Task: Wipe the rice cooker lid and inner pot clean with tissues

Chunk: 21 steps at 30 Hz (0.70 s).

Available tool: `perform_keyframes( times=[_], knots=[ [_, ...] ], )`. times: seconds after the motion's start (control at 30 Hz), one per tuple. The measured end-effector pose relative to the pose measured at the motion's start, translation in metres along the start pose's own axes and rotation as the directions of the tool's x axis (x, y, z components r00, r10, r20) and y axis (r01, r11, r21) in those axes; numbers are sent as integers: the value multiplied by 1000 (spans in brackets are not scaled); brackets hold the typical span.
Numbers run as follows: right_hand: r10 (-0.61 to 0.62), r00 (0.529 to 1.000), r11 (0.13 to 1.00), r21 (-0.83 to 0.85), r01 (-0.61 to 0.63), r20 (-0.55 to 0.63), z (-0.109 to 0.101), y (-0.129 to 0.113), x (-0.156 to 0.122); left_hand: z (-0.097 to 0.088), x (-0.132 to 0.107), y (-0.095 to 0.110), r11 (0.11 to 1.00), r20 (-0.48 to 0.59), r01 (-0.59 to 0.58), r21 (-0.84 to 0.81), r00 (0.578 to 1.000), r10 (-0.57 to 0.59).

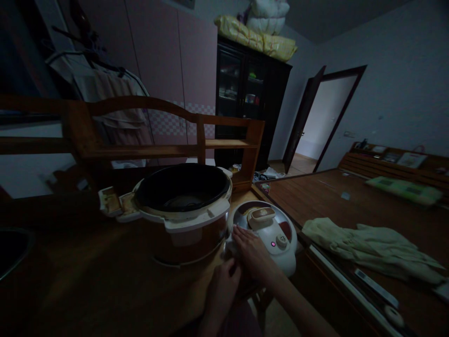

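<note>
An open pressure cooker (182, 210) with a dark inner pot stands on the wooden table (87, 281). Its white lid (270, 229) lies to the right of it, handle up, at the table's edge. My right hand (250, 250) lies flat on the lid's left side, fingers stretched out and pressing what looks like a white cloth (229, 245). My left hand (222, 288) is just below it by the lid's near edge, fingers curled; what they hold is hidden in the dark.
A wooden shelf rack (224, 140) stands behind the cooker. A bare wooden bed platform (351, 201) fills the right, with a pale garment (368, 245) on it. A dark cabinet (249, 98) and an open door (329, 121) are at the back. A dark bowl (10, 248) sits far left.
</note>
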State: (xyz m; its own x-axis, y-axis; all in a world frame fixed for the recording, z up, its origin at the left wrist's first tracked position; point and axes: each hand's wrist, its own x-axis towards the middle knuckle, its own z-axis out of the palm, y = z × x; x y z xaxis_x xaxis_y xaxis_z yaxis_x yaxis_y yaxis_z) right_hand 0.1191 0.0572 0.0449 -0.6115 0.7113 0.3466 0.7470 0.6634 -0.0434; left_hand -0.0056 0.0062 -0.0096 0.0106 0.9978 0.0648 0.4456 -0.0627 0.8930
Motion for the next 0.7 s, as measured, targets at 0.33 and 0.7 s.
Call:
perform_keyframes(
  times=[0.33,0.7],
  knots=[
    [205,966,976,-41,-214,-160,-49,0,24,-7,-6,13,994,86,-8,-105,996,17],
    [335,938,868,-359,-342,-84,12,-19,25,-3,-5,5,998,52,35,57,998,-38]
  ],
)
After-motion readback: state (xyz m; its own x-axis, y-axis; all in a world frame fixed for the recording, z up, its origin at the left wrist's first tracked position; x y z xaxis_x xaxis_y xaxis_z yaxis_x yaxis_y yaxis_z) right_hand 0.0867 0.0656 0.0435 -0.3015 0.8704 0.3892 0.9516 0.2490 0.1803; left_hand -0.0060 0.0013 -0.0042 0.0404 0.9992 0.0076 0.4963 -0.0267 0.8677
